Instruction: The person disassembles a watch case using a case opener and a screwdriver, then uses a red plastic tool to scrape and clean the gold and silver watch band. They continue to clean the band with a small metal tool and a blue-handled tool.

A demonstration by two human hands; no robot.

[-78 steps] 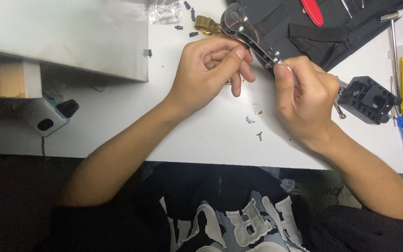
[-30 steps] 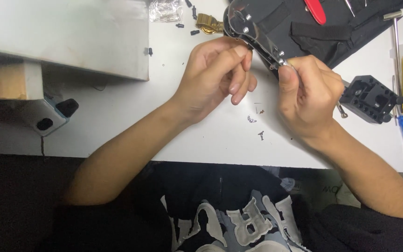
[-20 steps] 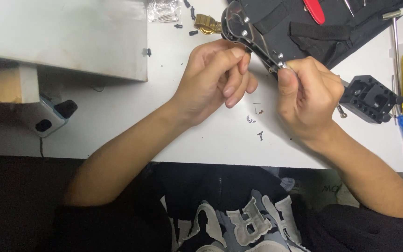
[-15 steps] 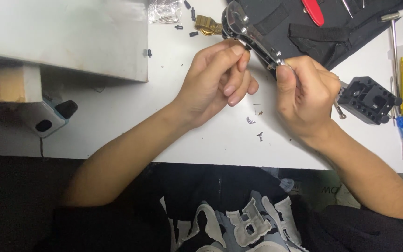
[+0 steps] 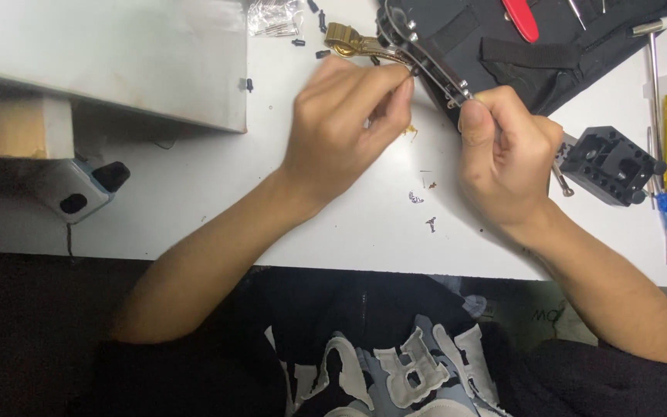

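Head view: left hand and right hand each pinch an end of a thin dark metal watch band, stretched between them above the white table; a gold watch clasp lies just beyond the left fingertips.

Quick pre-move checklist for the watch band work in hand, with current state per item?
1. Left hand pinches one end of the dark watch band: ok.
2. Right hand grips the other end: ok.
3. Band lifted off the white table: cannot tell.
4. Tiny loose parts lie apart from both hands: ok.
5. Black holder block beside the right hand, untouched: ok.
6. Tool in the right hand: cannot tell.
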